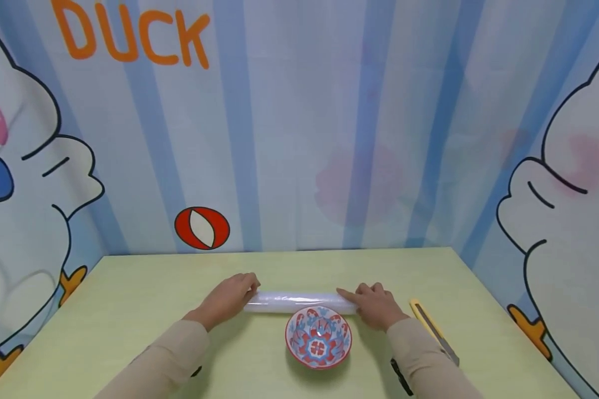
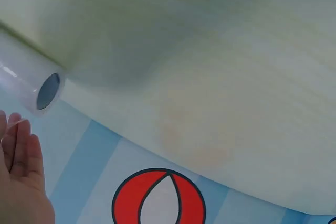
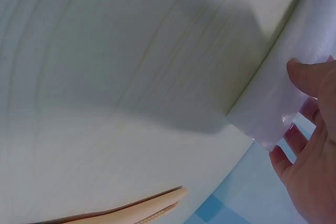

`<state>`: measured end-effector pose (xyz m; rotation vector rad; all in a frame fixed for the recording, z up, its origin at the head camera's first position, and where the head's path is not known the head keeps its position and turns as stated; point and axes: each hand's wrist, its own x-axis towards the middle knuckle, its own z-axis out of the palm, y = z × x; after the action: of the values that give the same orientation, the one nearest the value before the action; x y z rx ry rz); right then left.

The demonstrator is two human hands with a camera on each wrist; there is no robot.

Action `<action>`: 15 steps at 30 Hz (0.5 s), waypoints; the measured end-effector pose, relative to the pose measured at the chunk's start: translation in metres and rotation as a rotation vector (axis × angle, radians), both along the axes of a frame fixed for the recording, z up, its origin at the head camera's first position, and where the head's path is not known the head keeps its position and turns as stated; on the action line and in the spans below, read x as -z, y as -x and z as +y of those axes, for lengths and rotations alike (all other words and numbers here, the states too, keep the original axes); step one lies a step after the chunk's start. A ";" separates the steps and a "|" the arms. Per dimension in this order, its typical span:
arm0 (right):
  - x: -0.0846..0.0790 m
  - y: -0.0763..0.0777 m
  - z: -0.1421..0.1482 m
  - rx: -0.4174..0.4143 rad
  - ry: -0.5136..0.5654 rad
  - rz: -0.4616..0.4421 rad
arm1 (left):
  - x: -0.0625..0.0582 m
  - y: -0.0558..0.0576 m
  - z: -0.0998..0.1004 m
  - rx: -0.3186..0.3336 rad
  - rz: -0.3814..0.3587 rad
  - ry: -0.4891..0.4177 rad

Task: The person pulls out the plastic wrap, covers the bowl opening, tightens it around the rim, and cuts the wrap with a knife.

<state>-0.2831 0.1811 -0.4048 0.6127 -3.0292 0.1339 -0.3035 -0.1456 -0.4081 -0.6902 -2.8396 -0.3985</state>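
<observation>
A roll of clear cling film (image 1: 292, 302) lies crosswise on the table behind a small patterned bowl (image 1: 318, 339). My left hand (image 1: 233, 298) is at the roll's left end, fingertips bent together at its far edge; in the left wrist view a thin clear edge of film shows at the fingers (image 2: 22, 142). The hollow core end faces that camera. At the other end, my right hand (image 1: 377, 305) holds the roll, with the thumb (image 3: 310, 77) on top and the other fingers around the far side. The bowl has a red rim and red and blue flowers.
A yellow utility knife (image 1: 433, 331) lies to the right, partly behind my right sleeve. The pale table (image 1: 145, 288) ends at a striped blue curtain (image 1: 289, 138) with cartoon figures on both sides.
</observation>
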 end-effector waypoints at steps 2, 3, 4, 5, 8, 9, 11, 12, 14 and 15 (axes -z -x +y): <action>0.000 -0.001 0.002 0.005 0.001 -0.009 | -0.002 0.004 0.006 -0.015 -0.006 -0.053; -0.001 -0.002 0.002 0.007 0.004 -0.013 | -0.003 0.006 0.009 -0.028 -0.012 -0.082; -0.001 -0.003 0.003 0.009 0.009 -0.013 | -0.002 0.009 0.011 -0.042 -0.017 -0.114; -0.001 -0.003 0.003 0.011 0.014 -0.013 | -0.002 0.011 0.014 -0.056 -0.031 -0.146; -0.002 -0.004 0.004 0.023 0.018 -0.007 | 0.001 0.018 0.018 -0.082 -0.086 -0.219; -0.002 -0.003 0.003 0.025 0.013 -0.001 | 0.002 0.020 0.019 -0.088 -0.095 -0.232; -0.003 -0.001 0.002 0.034 0.013 0.000 | 0.002 0.022 0.019 -0.094 -0.120 -0.253; -0.003 0.000 0.001 0.041 0.014 -0.002 | 0.002 0.023 0.018 -0.097 -0.129 -0.255; -0.003 0.002 0.000 0.059 0.015 -0.010 | 0.001 0.023 0.018 -0.107 -0.143 -0.269; -0.003 0.003 0.000 0.071 0.018 -0.015 | 0.001 0.023 0.019 -0.111 -0.148 -0.284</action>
<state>-0.2862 0.1815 -0.4022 0.5041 -3.0560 0.1637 -0.3264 -0.1268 -0.4094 -0.4630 -2.8548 -0.8452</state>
